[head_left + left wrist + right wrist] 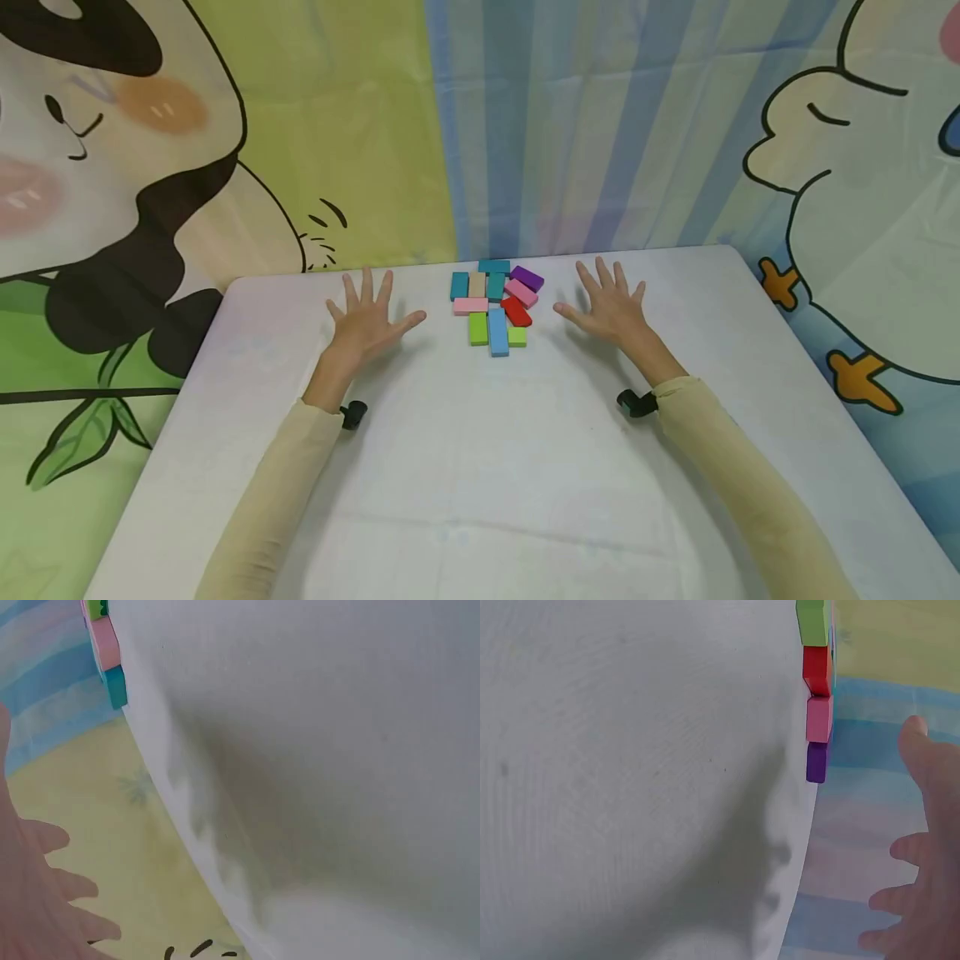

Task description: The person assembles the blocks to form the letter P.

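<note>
My left hand (365, 323) is held over the table with its fingers spread, left of a cluster of coloured blocks. On the other side, my right hand (611, 308) is spread the same way, its thumb pointing toward the blocks. Neither hand touches anything. The cluster includes a long blue block (498, 332), a red block (516, 312), a purple block (527, 277), a beige block (477, 285), pink blocks (471, 306), teal blocks (494, 267) and green blocks (478, 328). In the right wrist view a purple block (817, 762) ends the row.
A white cloth covers the table (480, 467). Behind the blocks, near the table's far edge, hangs a printed curtain (570, 125) with cartoon figures. A small black camera (637, 403) is worn on the right wrist, another black camera (354, 414) on the left.
</note>
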